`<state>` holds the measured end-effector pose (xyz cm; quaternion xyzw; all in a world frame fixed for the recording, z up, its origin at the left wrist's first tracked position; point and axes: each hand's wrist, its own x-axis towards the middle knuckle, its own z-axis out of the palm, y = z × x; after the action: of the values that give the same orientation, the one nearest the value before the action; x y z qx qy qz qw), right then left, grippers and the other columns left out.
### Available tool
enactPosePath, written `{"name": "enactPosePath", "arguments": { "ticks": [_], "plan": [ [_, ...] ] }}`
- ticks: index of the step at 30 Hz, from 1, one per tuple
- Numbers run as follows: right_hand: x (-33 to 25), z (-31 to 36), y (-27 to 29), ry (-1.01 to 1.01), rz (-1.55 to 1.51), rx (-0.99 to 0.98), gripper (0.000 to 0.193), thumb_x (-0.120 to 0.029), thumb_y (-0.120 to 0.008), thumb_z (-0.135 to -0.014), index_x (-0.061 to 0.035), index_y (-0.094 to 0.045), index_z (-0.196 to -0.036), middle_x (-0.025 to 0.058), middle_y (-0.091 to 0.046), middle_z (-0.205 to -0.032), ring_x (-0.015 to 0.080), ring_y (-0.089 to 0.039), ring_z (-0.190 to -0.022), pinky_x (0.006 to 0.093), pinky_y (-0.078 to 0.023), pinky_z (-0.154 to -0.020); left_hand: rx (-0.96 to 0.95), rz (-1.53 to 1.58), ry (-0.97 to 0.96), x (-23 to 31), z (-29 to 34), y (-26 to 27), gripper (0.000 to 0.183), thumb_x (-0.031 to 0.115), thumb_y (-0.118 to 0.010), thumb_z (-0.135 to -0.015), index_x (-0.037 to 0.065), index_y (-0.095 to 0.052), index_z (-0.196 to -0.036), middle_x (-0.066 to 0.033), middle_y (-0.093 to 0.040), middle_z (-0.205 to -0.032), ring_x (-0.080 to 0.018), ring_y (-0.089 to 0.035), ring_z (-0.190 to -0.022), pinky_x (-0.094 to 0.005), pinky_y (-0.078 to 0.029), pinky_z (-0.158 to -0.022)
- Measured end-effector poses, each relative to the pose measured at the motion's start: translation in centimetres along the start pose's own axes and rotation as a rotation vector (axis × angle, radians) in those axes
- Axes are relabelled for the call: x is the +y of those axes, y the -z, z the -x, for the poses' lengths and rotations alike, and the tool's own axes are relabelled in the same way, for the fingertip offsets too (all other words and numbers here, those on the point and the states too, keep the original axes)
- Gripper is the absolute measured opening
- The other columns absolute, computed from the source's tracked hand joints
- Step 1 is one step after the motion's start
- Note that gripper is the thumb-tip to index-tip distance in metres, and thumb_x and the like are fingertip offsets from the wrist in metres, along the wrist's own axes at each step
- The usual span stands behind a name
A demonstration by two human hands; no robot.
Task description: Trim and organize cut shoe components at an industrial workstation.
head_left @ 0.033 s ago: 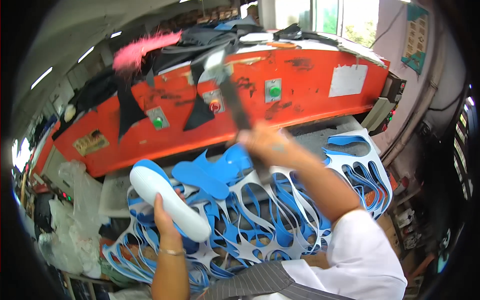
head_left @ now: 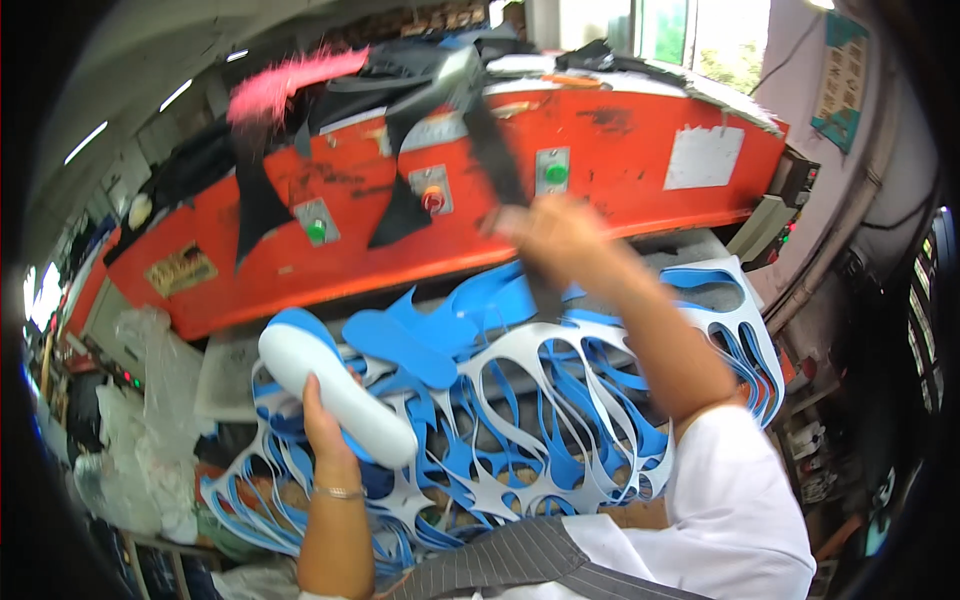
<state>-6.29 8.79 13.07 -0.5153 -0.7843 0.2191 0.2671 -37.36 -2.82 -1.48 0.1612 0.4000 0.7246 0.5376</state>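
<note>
My left hand [head_left: 328,430] is closed round a thick stack of shoe insoles [head_left: 338,388], white on the face and blue at the edges, tilted with its lower end to the right. Raised over the work table, my right hand [head_left: 560,238] grips a hammer [head_left: 492,150] by its dark handle. Its metal head points up and away, blurred by motion, in front of the red machine beam. Loose blue insole shapes [head_left: 405,345] lie just beyond the stack. Under both hands spreads a pile of blue and white sheets [head_left: 530,348] with insole-shaped holes cut through them.
The red machine beam [head_left: 350,275] spans the far side, with green and red push buttons [head_left: 432,200] on its front. Black scraps and a pink fuzzy piece [head_left: 290,85] lie on top. Clear plastic bags [head_left: 140,450] hang at the left. A control box [head_left: 765,215] stands at the right.
My right hand has moved up and a little to the right, lifting the hammer with it. My left hand still holds the insole stack in nearly the same place.
</note>
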Motion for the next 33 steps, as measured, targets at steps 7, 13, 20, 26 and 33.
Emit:
{"name": "enactPosePath", "arguments": {
  "ticks": [7, 13, 20, 26, 33],
  "plan": [
    [5.5, -13.4, 14.8, 0.038, 0.673, 0.639, 0.038, -0.040, -0.057, -0.085, -0.0070, -0.066, -0.103, 0.0153, -0.067, -0.092, 0.0329, -0.063, -0.091, 0.0448, -0.048, -0.085, 0.076, 0.101, 0.078, -6.9, -4.9, -1.4, 0.049, 0.037, -0.054, -0.092, 0.003, -0.047, -0.126, -0.0115, -0.055, -0.123, -0.0269, -0.053, -0.111, -0.0418, -0.040, -0.098],
    [8.5, -19.7, 16.5, -0.199, 0.847, 0.448, 0.036, -0.035, -0.062, -0.085, -0.0060, -0.065, -0.106, 0.0156, -0.064, -0.110, 0.0334, -0.061, -0.102, 0.0449, -0.048, -0.086, 0.227, -0.355, 0.096, -13.3, -11.7, 0.6, 0.046, 0.021, -0.070, -0.081, -0.005, -0.054, -0.116, -0.0162, -0.059, -0.115, -0.0270, -0.057, -0.104, -0.0391, -0.045, -0.089],
    [9.9, -18.5, 12.0, 0.604, 0.809, 0.944, 0.022, -0.023, -0.057, -0.085, -0.0119, -0.064, -0.103, 0.0078, -0.061, -0.114, 0.0289, -0.057, -0.104, 0.0410, -0.042, -0.090, 0.476, -0.913, -0.182, -16.1, -12.6, -0.3, 0.025, 0.011, -0.071, -0.075, -0.005, -0.064, -0.092, -0.0148, -0.068, -0.085, -0.0233, -0.066, -0.072, -0.0355, -0.053, -0.065],
    [5.8, -9.5, -1.9, 0.977, -0.220, 0.238, 0.043, -0.023, -0.056, -0.087, -0.0017, -0.051, -0.125, 0.0158, -0.051, -0.128, 0.0284, -0.049, -0.119, 0.0408, -0.036, -0.099, -0.172, -0.435, -0.846, -8.3, -3.9, -6.4, 0.046, 0.012, -0.070, -0.079, 0.001, -0.048, -0.118, -0.0081, -0.058, -0.111, -0.0153, -0.055, -0.094, -0.0308, -0.047, -0.081],
    [0.9, -3.9, -16.5, 0.796, -0.955, -0.423, 0.076, -0.050, -0.049, -0.086, -0.0013, -0.028, -0.141, 0.0192, -0.040, -0.138, 0.0279, -0.038, -0.129, 0.0404, -0.029, -0.104, -0.224, -0.091, -0.753, -6.2, 4.1, -5.1, 0.086, 0.014, -0.068, -0.082, 0.008, -0.009, -0.144, -0.0170, -0.038, -0.135, -0.0241, -0.038, -0.127, -0.0388, -0.029, -0.107]
  ]
}}
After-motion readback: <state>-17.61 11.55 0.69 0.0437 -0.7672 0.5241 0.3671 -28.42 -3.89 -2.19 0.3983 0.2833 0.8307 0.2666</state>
